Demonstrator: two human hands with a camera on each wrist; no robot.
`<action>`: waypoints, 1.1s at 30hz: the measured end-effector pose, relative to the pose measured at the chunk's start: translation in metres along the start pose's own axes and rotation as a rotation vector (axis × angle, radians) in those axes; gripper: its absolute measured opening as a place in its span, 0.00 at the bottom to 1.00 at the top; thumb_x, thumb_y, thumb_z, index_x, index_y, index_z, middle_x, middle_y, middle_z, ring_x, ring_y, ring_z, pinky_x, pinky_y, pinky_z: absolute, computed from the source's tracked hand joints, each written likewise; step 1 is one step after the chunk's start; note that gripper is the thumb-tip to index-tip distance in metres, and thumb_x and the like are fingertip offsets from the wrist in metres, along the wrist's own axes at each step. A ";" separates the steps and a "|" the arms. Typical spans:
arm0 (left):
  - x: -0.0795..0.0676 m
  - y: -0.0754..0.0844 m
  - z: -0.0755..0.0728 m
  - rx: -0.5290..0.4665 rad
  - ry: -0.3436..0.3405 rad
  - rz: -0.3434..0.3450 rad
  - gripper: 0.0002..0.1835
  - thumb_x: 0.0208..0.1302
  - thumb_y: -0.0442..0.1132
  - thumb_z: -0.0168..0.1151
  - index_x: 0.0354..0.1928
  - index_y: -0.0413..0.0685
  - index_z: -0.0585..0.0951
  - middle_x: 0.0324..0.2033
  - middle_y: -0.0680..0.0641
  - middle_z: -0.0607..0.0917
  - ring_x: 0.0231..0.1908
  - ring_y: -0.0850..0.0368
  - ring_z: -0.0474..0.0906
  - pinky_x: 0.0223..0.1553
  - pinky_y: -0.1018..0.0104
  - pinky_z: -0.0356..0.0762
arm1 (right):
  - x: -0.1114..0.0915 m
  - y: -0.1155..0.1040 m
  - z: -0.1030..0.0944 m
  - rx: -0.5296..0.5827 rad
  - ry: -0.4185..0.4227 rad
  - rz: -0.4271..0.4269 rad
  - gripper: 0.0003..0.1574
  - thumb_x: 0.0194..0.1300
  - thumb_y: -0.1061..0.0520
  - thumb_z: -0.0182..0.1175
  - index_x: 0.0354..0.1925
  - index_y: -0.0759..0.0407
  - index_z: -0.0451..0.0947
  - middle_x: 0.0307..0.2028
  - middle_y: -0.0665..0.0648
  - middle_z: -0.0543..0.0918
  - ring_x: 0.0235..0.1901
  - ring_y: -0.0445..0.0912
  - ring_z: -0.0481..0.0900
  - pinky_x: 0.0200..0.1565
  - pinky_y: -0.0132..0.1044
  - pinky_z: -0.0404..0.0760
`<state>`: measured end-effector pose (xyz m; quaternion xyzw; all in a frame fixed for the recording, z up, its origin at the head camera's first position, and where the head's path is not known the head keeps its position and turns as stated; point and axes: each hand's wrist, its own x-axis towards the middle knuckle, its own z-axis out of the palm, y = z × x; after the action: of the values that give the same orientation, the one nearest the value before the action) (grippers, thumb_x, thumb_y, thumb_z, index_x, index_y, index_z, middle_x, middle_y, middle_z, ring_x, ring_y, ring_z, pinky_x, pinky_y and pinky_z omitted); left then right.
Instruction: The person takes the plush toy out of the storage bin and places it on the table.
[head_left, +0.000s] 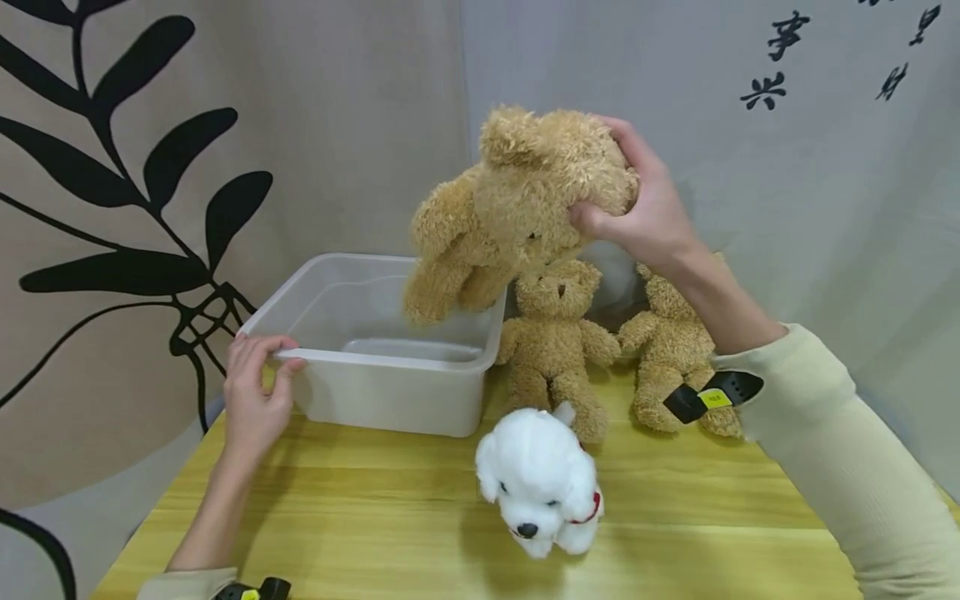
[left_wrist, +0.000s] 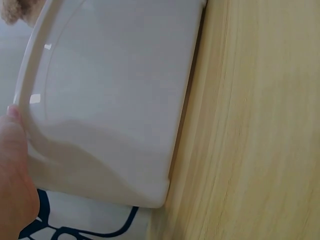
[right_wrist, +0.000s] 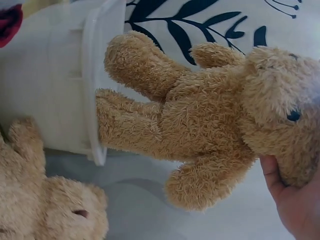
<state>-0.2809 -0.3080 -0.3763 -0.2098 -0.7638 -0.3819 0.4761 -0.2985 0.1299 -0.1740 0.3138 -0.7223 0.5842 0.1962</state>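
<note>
A tan teddy bear [head_left: 517,192] hangs tilted above the right side of a white plastic bin [head_left: 390,387]. My right hand [head_left: 648,196] grips it by the head, thumb near its face. In the right wrist view the bear's legs [right_wrist: 130,120] overlap the bin's rim. The bin stands on the wooden table, and its visible floor is bare. My left hand [head_left: 258,387] pinches the bin's front left corner, with fingers over the rim. In the left wrist view the thumb [left_wrist: 14,130] lies against the rim.
Two more tan teddy bears, one beside the bin [head_left: 555,342] and one farther right [head_left: 663,358], sit at the back of the table. A white plush dog [head_left: 536,483] with a red collar sits nearer the front. Behind hangs a curtain [head_left: 360,125] with a black leaf print.
</note>
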 end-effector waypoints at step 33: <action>-0.003 -0.015 0.003 -0.001 0.026 0.024 0.20 0.64 0.43 0.65 0.40 0.27 0.79 0.36 0.34 0.81 0.50 0.69 0.69 0.73 0.41 0.50 | -0.117 -0.012 -0.139 -0.621 0.135 0.277 0.34 0.67 0.60 0.61 0.63 0.30 0.66 0.74 0.54 0.54 0.08 0.41 0.52 0.14 0.37 0.58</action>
<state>-0.2917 -0.3152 -0.3857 -0.2141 -0.7549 -0.3790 0.4906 -0.2169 0.2891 -0.2085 0.0985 -0.8867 0.3771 0.2486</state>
